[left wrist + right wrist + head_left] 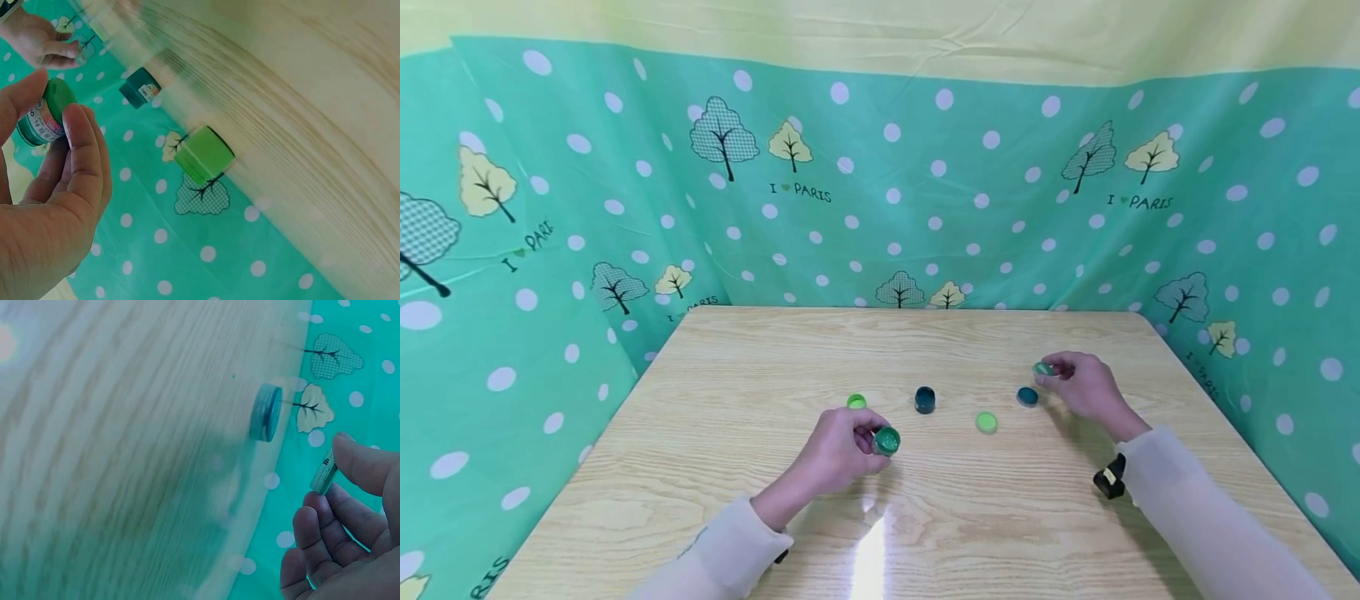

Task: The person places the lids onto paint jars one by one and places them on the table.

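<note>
The left hand [842,450], thumb and fingers curled, grips a small green uncapped round jar [887,442], tilted over the pale wood-grain tabletop [1000,517]; the right hand [1086,385] pinches a flat green round lid [1042,368] near a dark blue round lid [1027,397]. Between the hands are a lime-green round lid [987,422] and a dark blue jar [925,401]; a lime-green jar [856,402] sits just beyond the left hand
</note>
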The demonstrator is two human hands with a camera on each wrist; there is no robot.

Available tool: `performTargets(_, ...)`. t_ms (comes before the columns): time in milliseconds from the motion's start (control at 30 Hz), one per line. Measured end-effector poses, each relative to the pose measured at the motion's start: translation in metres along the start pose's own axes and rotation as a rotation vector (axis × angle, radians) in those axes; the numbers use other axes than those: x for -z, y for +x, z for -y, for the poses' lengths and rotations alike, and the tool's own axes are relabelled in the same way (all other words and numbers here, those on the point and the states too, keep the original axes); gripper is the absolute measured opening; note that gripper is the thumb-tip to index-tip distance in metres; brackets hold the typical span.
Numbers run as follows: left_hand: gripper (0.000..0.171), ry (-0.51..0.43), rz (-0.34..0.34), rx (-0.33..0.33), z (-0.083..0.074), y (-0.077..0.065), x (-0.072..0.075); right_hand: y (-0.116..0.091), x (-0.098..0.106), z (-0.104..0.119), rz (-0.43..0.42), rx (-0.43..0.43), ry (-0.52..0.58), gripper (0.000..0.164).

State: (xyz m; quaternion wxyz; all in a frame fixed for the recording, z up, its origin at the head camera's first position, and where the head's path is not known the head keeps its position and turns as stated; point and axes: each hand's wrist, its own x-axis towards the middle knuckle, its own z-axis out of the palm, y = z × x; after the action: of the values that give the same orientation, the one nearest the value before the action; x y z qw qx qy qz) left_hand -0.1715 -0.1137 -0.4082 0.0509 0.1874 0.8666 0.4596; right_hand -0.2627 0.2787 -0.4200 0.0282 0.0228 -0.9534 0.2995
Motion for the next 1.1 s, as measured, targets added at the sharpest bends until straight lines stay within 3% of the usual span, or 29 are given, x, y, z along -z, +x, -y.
performTargets(300, 0.028, -0.001, 0.002, -0.012, -0.001, -0.001, -0.003, -0.012, 0.001, 0.013, 0.008, -0.001, 0.071, 0.044)
performTargets(1100, 0.028, 0.014, 0.001, -0.027, -0.003, -0.004, -0.010, -0.032, -0.011, 0.040, -0.040, 0.129, 0.134, 0.036)
